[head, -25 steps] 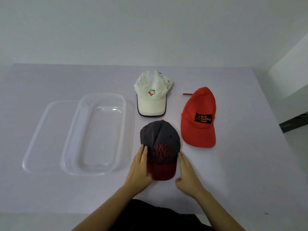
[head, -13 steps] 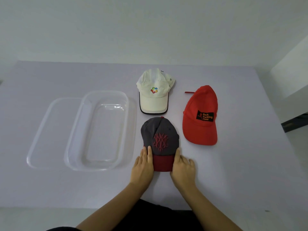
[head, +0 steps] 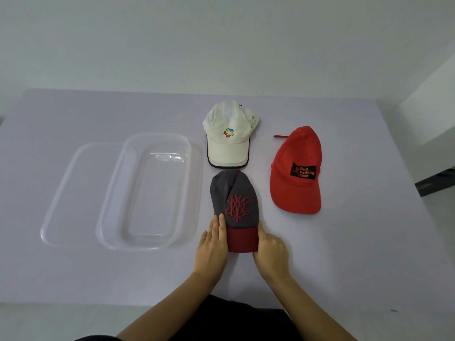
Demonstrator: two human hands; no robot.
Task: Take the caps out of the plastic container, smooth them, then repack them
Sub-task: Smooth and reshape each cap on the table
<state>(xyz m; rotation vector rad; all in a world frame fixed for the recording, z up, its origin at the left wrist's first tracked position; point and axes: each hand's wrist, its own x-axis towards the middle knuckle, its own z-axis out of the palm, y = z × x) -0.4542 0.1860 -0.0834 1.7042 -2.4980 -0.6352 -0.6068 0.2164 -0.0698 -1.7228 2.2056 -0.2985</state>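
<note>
A grey cap with a dark red brim (head: 235, 205) lies on the table in front of me. My left hand (head: 213, 244) and my right hand (head: 270, 249) press against the two sides of its brim, squeezing it narrow. A white cap with a coloured logo (head: 229, 139) lies just behind it. A red cap with a black patch (head: 296, 173) lies to the right. The clear plastic container (head: 110, 193) stands to the left with nothing in it.
The container's clear lid (head: 59, 193) lies partly under the container on its left. The pale table (head: 357, 242) ends at a white wall behind, with a drop at the right edge.
Both hands have closed in on the grey cap's brim from either side, and the brim now looks narrower. The view has shifted slightly.
</note>
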